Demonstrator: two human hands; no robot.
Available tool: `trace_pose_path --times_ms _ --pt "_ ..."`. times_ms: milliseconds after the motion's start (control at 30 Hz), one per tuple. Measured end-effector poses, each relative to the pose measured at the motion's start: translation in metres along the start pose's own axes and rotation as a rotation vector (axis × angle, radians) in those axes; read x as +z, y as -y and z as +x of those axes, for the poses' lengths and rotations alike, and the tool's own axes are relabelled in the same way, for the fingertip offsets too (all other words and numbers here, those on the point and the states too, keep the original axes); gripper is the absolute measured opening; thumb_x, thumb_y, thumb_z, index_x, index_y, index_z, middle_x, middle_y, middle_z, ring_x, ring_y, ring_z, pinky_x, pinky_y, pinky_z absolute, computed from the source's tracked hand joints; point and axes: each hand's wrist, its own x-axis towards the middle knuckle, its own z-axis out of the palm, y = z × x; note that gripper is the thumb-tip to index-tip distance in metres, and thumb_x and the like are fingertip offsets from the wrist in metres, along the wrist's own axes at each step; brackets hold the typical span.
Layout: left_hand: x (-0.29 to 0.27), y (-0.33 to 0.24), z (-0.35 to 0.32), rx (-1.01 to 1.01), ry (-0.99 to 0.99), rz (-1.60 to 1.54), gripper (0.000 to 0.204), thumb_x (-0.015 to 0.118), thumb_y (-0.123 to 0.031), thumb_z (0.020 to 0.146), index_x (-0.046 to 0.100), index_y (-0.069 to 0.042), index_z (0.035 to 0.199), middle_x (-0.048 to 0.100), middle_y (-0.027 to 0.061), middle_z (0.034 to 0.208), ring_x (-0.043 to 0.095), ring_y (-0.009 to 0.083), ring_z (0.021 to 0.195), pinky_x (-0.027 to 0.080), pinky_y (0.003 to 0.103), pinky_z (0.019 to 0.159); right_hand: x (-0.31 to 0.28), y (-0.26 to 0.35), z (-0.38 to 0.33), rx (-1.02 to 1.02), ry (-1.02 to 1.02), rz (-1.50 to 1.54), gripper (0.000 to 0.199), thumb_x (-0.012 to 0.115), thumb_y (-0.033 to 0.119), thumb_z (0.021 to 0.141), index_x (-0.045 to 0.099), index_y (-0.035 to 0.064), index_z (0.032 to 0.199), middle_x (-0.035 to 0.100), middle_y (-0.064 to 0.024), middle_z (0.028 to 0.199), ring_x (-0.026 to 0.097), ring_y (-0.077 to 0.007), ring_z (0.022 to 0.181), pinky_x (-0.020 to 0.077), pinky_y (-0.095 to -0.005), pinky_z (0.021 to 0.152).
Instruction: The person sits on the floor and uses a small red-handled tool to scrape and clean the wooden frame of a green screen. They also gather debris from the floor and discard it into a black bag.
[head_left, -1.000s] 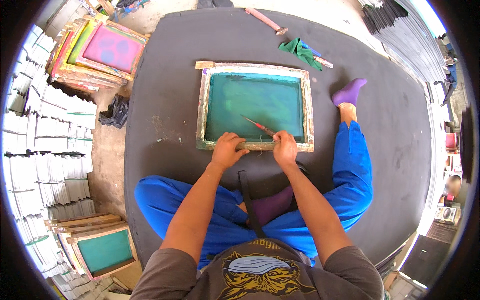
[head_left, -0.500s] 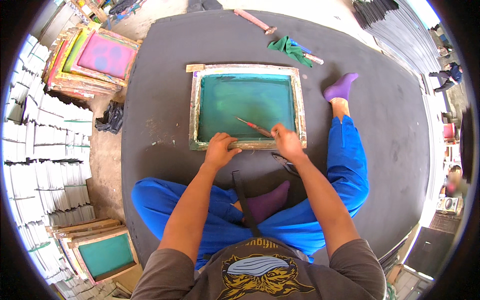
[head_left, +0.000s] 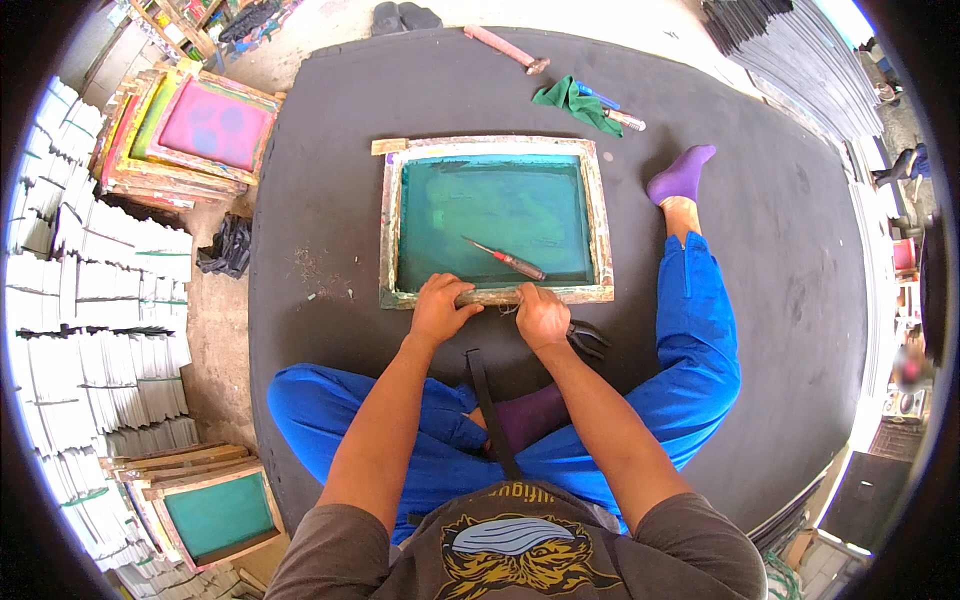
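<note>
Both grips close on the near rail of the wooden screen-printing frame (head_left: 497, 220): the left hand (head_left: 441, 309) wraps over the rail with fingers curled around its outer edge, and the right hand (head_left: 541, 315) clamps the same rail just beside it, knuckles up. Between the two hands a short stretch of bare wood shows. The frame lies flat on the dark round mat (head_left: 330, 180), its teal mesh facing up, directly ahead of the hands. Just beyond the right hand, on the mesh, rests a red-handled screwdriver (head_left: 506, 260), lying at a slant and apart from the fingers. Close to the outside of the right hand, on the mat, lie dark pliers (head_left: 588, 338). Well beyond the frame sit a green cloth (head_left: 575, 102) and a hammer (head_left: 506, 49). Far out from the left hand, off the mat, a stack of coloured screen frames (head_left: 190, 135) is piled, the top one pink.
</note>
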Motion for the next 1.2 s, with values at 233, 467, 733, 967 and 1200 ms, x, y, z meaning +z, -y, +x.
trace_pose_path --times_ms 233,467,733,967,1200 --pt "0.001 -0.001 0.002 0.006 0.0 -0.026 0.041 0.092 -0.026 0.073 0.079 -0.006 0.107 0.07 0.0113 0.105 0.064 0.0349 0.103 0.053 0.046 0.094 0.006 -0.023 0.011 0.069 0.084 -0.134 0.011 0.067 0.02 0.097 0.059 0.0123 0.094 0.073 -0.0118 0.08 0.076 -0.034 0.074 0.0589 -0.0486 0.063" --pt "-0.001 0.001 0.001 -0.001 0.02 -0.033 0.043 0.092 -0.028 0.073 0.079 -0.006 0.107 0.071 0.0122 0.105 0.065 0.0369 0.105 0.052 0.048 0.095 -0.042 -0.075 0.024 0.373 0.209 -0.13 0.014 0.061 0.023 0.103 0.062 0.0099 0.105 0.076 -0.0214 0.089 0.075 -0.0449 0.083 0.0571 -0.0578 0.075" --pt "-0.002 -0.001 0.001 0.015 -0.007 0.022 0.038 0.092 -0.026 0.074 0.078 -0.006 0.103 0.069 0.0102 0.101 0.063 0.0339 0.102 0.052 0.046 0.092 -0.038 -0.061 0.033 0.593 0.25 0.8 0.015 0.056 0.017 0.108 0.059 0.0023 0.11 0.076 -0.0195 0.096 0.074 -0.04 0.078 0.0551 -0.052 0.073" --pt "-0.001 -0.01 0.008 0.018 0.006 0.005 0.038 0.092 -0.027 0.075 0.078 -0.006 0.103 0.069 0.0101 0.1 0.063 0.0338 0.101 0.052 0.046 0.091 -0.029 -0.085 0.05 0.27 0.236 0.359 0.011 0.056 0.016 0.106 0.061 0.0062 0.11 0.073 -0.0296 0.098 0.072 -0.0502 0.09 0.0559 -0.0567 0.077" --pt "-0.004 -0.002 0.003 -0.007 0.023 0.005 0.04 0.092 -0.028 0.074 0.079 -0.005 0.105 0.069 0.0104 0.099 0.064 0.0337 0.1 0.052 0.046 0.09 -0.071 -0.109 0.068 0.326 0.332 0.306 0.013 0.058 0.017 0.105 0.061 0.006 0.112 0.069 -0.0348 0.096 0.067 -0.0554 0.099 0.0504 -0.0642 0.083"
